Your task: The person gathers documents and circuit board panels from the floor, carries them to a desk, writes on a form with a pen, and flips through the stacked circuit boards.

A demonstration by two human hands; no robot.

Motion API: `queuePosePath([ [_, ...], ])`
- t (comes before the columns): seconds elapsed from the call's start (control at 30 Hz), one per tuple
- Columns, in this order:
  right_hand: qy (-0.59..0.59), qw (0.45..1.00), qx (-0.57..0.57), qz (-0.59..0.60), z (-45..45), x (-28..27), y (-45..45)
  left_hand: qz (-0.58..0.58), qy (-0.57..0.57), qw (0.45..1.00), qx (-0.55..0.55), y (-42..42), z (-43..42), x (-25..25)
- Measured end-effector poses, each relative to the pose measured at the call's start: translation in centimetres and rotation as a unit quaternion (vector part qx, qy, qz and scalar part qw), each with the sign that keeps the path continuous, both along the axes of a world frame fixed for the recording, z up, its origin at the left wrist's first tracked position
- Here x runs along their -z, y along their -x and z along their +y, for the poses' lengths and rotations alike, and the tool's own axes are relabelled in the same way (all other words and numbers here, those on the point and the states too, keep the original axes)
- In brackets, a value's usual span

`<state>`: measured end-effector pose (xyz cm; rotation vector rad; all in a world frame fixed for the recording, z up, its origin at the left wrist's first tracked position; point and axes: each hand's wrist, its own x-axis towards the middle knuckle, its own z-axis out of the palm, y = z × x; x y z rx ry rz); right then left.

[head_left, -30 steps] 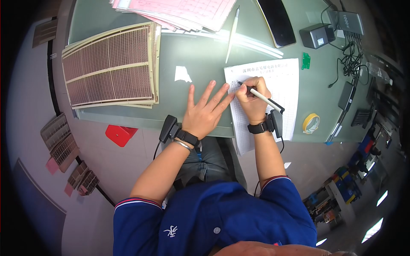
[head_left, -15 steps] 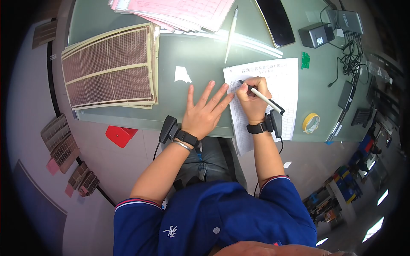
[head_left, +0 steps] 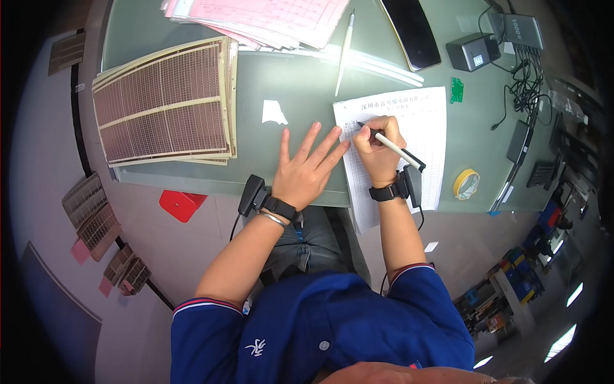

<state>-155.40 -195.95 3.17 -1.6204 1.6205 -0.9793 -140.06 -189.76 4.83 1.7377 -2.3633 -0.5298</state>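
My right hand [head_left: 382,147] is closed round a white and black pen [head_left: 401,152], its tip on the upper left of a printed form [head_left: 422,141]. Small handwriting shows beside the tip. The form has ruled columns and a printed heading, and its lower end hangs over the table edge. My left hand [head_left: 305,168] lies flat with fingers spread on the table, the fingertips at the form's left edge. It holds nothing. Both wrists wear black straps with a small device.
Patterned panels [head_left: 166,102] lie stacked at left, pink sheets [head_left: 268,19] at the back. Around the form are a slim white pen-like tool [head_left: 346,54], a phone [head_left: 412,32], a yellow tape roll [head_left: 466,184], a green piece [head_left: 456,90] and tangled cables [head_left: 527,83]. A red stool [head_left: 182,205] stands below.
The pen tip has shifted very slightly along the writing at the form's upper left. My left hand stays in place.
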Motion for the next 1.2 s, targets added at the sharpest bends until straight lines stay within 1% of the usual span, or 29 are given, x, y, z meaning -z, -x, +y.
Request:
queuePosePath([
  [0.13, 0.006, 1.0, 0.019, -0.006, -0.16, -0.25, -0.35, 0.003, 0.003, 1.0, -0.002, 0.02, -0.01, 0.07],
  [0.23, 0.006, 1.0, -0.002, -0.006, -0.1, 0.01, 0.04, 0.002, 0.004, 1.0, -0.002, 0.02, 0.02, 0.17],
  [0.43, 0.011, 1.0, 0.015, -0.022, -0.18, -0.03, -0.22, 0.004, -0.001, 1.0, -0.002, 0.05, -0.02, 0.08],
  [0.53, -0.004, 1.0, 0.013, -0.019, -0.13, -0.22, -0.1, 0.006, 0.0, 1.0, -0.004, 0.04, -0.02, 0.09],
  [0.67, 0.008, 1.0, 0.01, -0.014, -0.1, -0.09, -0.06, 0.001, -0.003, 1.0, -0.003, 0.13, -0.05, 0.04],
  [0.73, -0.004, 1.0, 0.027, -0.003, -0.02, -0.34, -0.17, 0.006, -0.003, 1.0, -0.004, 0.04, -0.1, -0.03],
  [0.83, -0.003, 1.0, 0.008, -0.014, -0.09, -0.15, -0.06, 0.006, -0.001, 1.0, -0.005, 0.05, -0.04, 0.07],
  [1.2, 0.01, 1.0, 0.022, -0.008, -0.07, -0.02, -0.05, 0.008, -0.001, 1.0, -0.005, 0.05, -0.1, -0.01],
])
